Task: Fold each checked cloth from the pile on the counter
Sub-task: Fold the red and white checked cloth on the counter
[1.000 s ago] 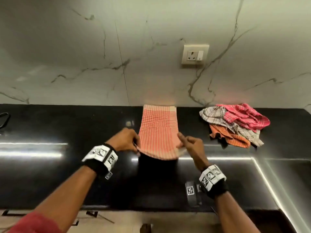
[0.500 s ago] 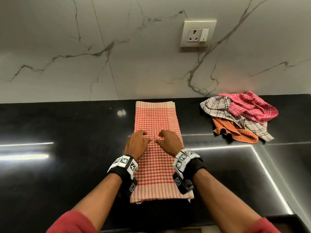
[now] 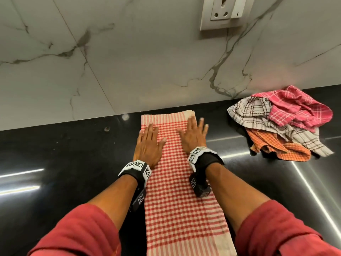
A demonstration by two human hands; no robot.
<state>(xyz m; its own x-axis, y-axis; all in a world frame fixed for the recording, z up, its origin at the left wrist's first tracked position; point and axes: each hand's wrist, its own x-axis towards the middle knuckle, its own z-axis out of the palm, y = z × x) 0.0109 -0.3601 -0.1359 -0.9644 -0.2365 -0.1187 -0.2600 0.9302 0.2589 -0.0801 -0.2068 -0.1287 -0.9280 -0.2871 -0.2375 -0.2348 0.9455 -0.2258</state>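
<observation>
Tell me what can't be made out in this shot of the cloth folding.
- Head view: the near end of the red checked cloth runs off the bottom edge.
- Head view: the orange cloth lies mostly buried under the plaid cloth and pink cloth; the pile's count is unclear.
- Head view: the wall socket is cut by the top edge.
- The left hand and right hand cover the cloth beneath them.

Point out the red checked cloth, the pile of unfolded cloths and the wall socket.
red checked cloth (image 3: 177,191), head view, middle.
pile of unfolded cloths (image 3: 258,117), head view, grey cloth.
wall socket (image 3: 219,13), head view, faceplate.
</observation>
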